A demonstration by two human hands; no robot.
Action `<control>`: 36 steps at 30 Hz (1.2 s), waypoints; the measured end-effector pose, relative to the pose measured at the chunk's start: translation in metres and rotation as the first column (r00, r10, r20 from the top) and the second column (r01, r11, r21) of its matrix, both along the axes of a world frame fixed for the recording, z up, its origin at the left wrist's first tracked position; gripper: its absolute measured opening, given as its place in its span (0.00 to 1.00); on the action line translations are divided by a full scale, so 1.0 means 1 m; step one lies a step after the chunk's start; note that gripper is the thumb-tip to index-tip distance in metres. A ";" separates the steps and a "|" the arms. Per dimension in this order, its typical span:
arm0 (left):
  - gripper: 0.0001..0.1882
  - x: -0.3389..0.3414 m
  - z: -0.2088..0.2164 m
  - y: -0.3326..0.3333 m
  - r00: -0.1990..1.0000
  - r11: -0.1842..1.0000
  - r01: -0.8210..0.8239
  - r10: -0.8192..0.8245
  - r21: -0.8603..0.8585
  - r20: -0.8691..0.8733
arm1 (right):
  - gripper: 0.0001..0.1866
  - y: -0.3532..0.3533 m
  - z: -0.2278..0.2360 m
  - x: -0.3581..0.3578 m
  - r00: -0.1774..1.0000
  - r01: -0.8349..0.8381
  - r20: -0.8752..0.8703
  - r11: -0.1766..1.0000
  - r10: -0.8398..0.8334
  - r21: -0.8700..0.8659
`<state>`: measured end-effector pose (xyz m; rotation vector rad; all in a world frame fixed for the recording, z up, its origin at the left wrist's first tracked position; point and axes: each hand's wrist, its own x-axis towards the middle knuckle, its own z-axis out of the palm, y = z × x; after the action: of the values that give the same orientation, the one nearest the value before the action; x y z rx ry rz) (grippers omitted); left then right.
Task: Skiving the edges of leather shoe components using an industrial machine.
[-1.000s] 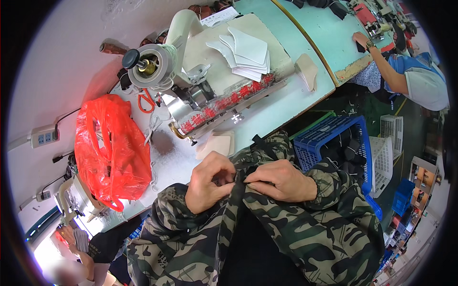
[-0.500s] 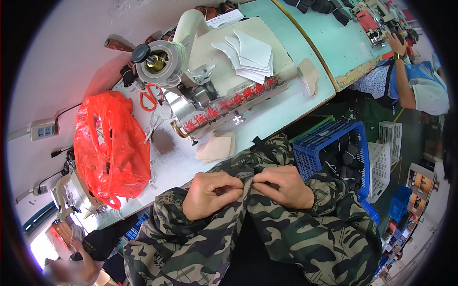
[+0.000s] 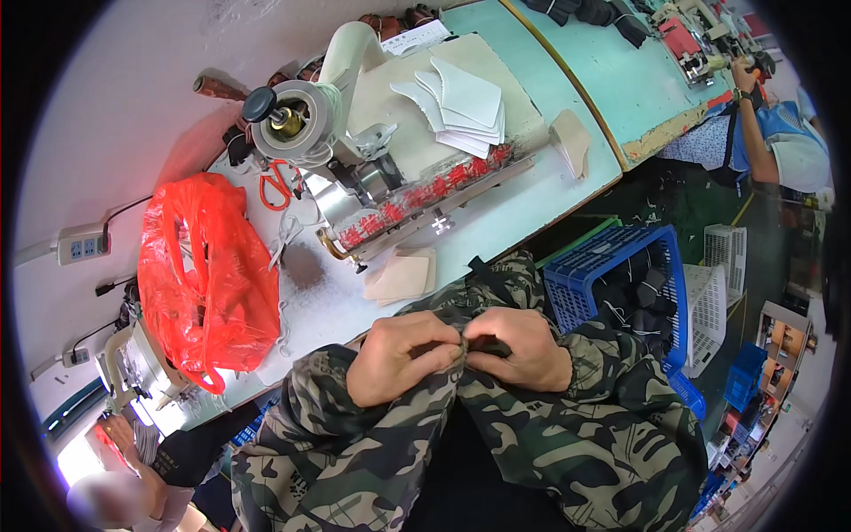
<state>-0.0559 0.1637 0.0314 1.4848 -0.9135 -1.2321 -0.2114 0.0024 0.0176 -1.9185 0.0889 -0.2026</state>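
Your jacket (image 3: 496,443) runs lengthwise toward the worktop (image 3: 496,222) edge; your left hand (image 3: 403,355) and right hand (image 3: 523,350) both pinch its front edges together.

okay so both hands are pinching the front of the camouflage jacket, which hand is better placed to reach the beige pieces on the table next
Probably the left hand. The beige pieces lie on the table just beyond it, slightly to its side, while the right hand sits farther off toward the blue crate. Both pinch the camouflage jacket.
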 end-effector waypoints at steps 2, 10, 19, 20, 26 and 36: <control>0.07 0.005 -0.010 0.005 0.991 0.999 0.045 -0.042 0.023 -0.126 | 0.12 0.005 0.000 0.006 0.985 0.070 0.159 0.998 -0.068 -0.004; 0.11 0.002 -0.015 0.009 0.998 0.974 -0.063 0.060 -0.217 -0.020 | 0.13 -0.002 -0.020 0.008 0.971 0.013 0.240 0.998 0.002 -0.060; 0.10 0.006 -0.018 0.002 0.948 0.954 0.297 -0.288 -0.052 0.134 | 0.05 -0.028 -0.032 0.024 0.895 -0.395 -0.093 0.872 0.436 0.289; 0.08 0.004 -0.026 0.004 0.933 0.941 0.337 -0.333 -0.009 0.138 | 0.04 -0.037 -0.035 0.029 0.797 -0.474 -0.159 0.767 0.583 0.432; 0.09 0.007 -0.158 0.025 0.531 0.935 -0.184 -0.164 0.302 0.831 | 0.22 -0.044 -0.150 0.038 0.909 -0.206 -0.372 0.978 0.190 -0.003; 0.11 -0.003 -0.190 0.042 0.343 0.941 -0.328 0.033 0.087 0.939 | 0.23 -0.021 -0.192 0.040 0.900 -0.157 -0.434 0.963 0.047 -0.220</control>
<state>-0.0590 0.2057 -0.1583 2.5257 -1.2609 -0.1770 -0.1714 -0.0184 -0.1742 -2.1869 0.2641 0.2965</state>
